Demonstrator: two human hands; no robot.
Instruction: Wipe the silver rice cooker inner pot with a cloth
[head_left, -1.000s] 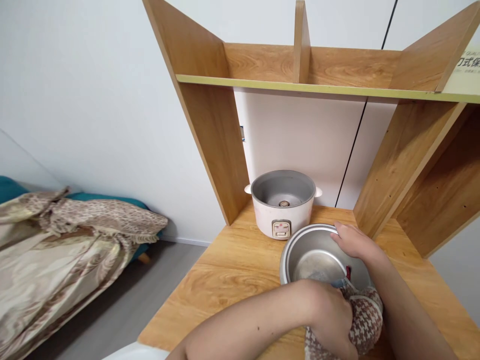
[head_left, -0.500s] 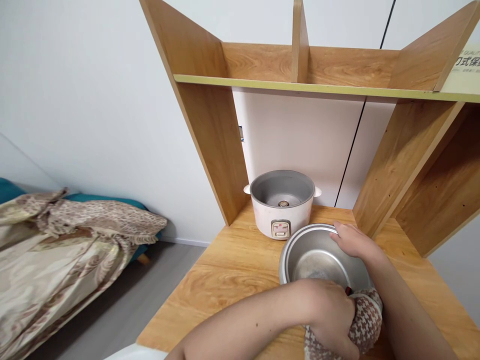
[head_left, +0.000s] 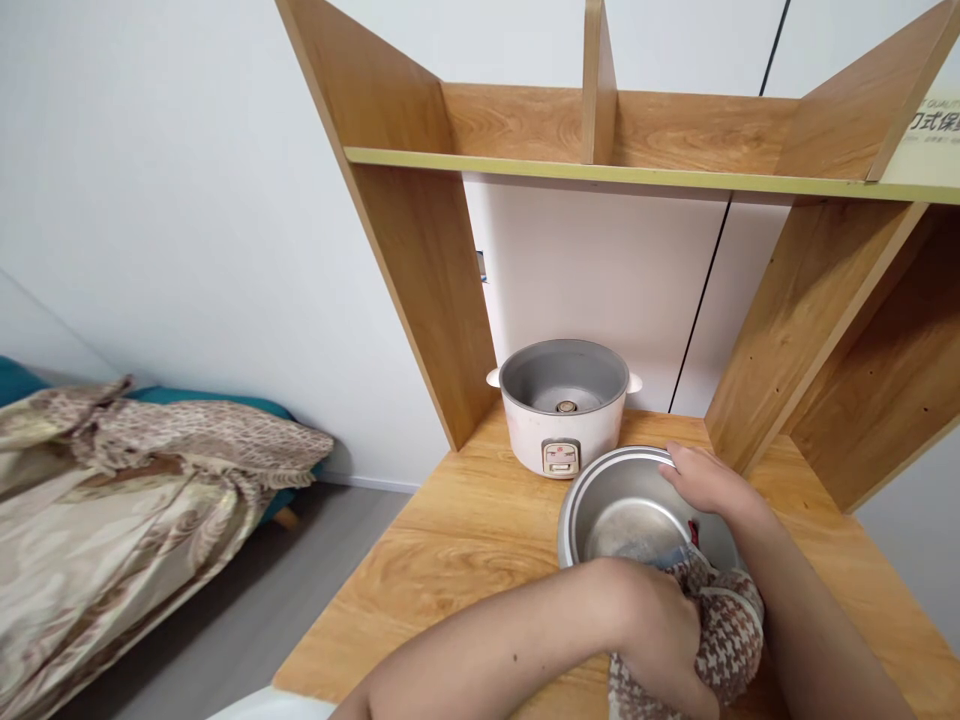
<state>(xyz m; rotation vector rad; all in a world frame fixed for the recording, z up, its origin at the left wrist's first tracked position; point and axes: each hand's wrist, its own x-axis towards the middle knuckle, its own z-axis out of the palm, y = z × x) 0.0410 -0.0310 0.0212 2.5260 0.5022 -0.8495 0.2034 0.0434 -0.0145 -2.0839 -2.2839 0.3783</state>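
A silver metal inner pot (head_left: 622,515) lies tipped toward me on the wooden desk. My right hand (head_left: 703,480) grips its upper right rim, fingers over the edge. My left hand (head_left: 664,635) is closed on a brown-and-white houndstooth cloth (head_left: 729,640) at the near side of the pot. Part of the cloth reaches inside the pot, with a small red tag (head_left: 694,532) showing. Most of the left fingers are hidden in the cloth. Just behind the pot stands a white rice cooker body (head_left: 564,440), open at the top, its heating plate visible.
A wooden shelf unit (head_left: 420,260) rises from the back of the desk (head_left: 420,570), with upright panels on both sides. A bed with a patterned cover (head_left: 150,540) is at the left. Something white and rounded (head_left: 274,705) shows at the bottom edge.
My left hand and the cloth have shifted slightly; more cloth and more of the red tag now show inside the pot. My right hand keeps its place on the rim.
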